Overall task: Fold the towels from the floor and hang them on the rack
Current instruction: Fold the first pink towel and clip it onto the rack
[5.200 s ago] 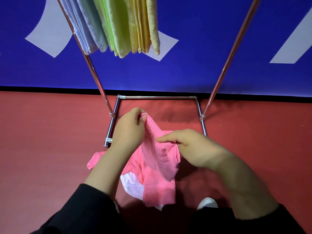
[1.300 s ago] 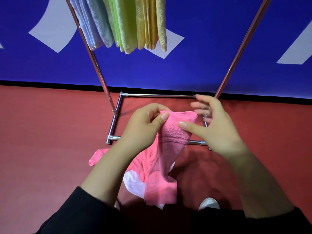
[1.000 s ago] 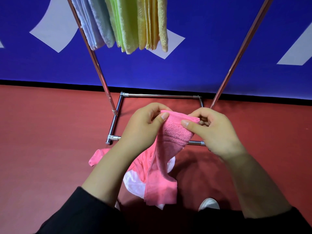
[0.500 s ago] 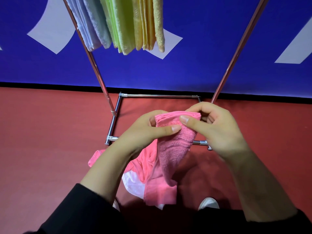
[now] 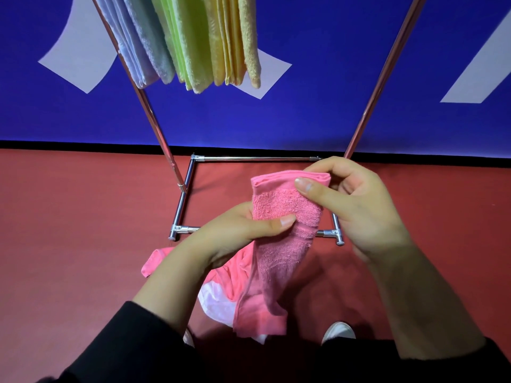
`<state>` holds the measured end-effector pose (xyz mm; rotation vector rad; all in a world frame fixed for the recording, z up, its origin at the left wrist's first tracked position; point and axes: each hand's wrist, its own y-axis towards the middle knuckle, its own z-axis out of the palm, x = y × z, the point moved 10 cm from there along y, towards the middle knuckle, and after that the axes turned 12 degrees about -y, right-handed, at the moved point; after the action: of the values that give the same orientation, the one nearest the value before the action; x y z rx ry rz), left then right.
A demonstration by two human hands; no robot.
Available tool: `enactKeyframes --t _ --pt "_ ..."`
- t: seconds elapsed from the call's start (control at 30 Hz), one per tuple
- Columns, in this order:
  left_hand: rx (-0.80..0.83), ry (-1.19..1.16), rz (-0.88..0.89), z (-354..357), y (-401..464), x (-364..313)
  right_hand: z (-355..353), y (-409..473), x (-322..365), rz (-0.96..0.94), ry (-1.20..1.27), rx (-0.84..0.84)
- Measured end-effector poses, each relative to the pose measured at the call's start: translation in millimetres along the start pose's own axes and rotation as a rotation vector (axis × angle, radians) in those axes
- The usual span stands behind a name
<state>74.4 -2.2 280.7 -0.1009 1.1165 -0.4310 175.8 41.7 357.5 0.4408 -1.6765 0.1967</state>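
A pink towel (image 5: 279, 244) hangs folded lengthwise in front of me, above the floor. My right hand (image 5: 356, 205) pinches its top corner between thumb and fingers. My left hand (image 5: 235, 233) grips the towel lower down, thumb across its front. Below it on the red floor lie another pink towel (image 5: 154, 262) and a white towel (image 5: 218, 305), partly hidden by my left arm. The chrome rack (image 5: 249, 158) stands just beyond, with folded pale blue towels (image 5: 138, 42), green towels (image 5: 188, 42) and yellow towels (image 5: 235, 40) hanging at the top left.
The rack's right pole (image 5: 384, 76) slants up to the top right. A blue wall with white shapes (image 5: 80, 59) runs behind the rack. My white shoe tip (image 5: 338, 330) shows at the bottom. Red floor (image 5: 69, 230) spreads left and right.
My left hand has slid down from the top edge to the towel's middle. My right hand has taken the top corner and lifted it, so the towel hangs as a narrower strip.
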Motion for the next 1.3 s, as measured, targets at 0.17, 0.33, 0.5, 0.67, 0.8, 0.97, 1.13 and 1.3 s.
enactKeyframes --t 0.17,0.33,0.5,0.67,0.8,0.97,1.13,1.3 --pt "0.011 -0.036 0.015 9 -8 -4 -1 -5 15 -0.014 0.032 -0.034" --pt "-0.007 -0.017 0.016 15 -16 0 -9 -12 43 -0.062 0.028 -0.115" --pt "0.01 0.047 -0.008 28 -22 13 -19 -21 78 -0.122 0.051 -0.184" --pt "0.037 0.04 -0.129 47 -41 26 -23 -31 97 -0.148 0.05 -0.195" --pt "0.051 0.019 -0.263 50 -58 34 -24 -37 101 -0.14 0.043 -0.207" --pt "0.072 -0.045 -0.366 47 -74 35 -22 -36 100 -0.127 0.052 -0.208" --pt "0.068 -0.007 -0.401 38 -70 42 -14 -30 87 -0.085 0.048 -0.176" --pt "-0.012 0.101 -0.316 17 -52 44 -10 -24 66 -0.043 -0.003 -0.148"
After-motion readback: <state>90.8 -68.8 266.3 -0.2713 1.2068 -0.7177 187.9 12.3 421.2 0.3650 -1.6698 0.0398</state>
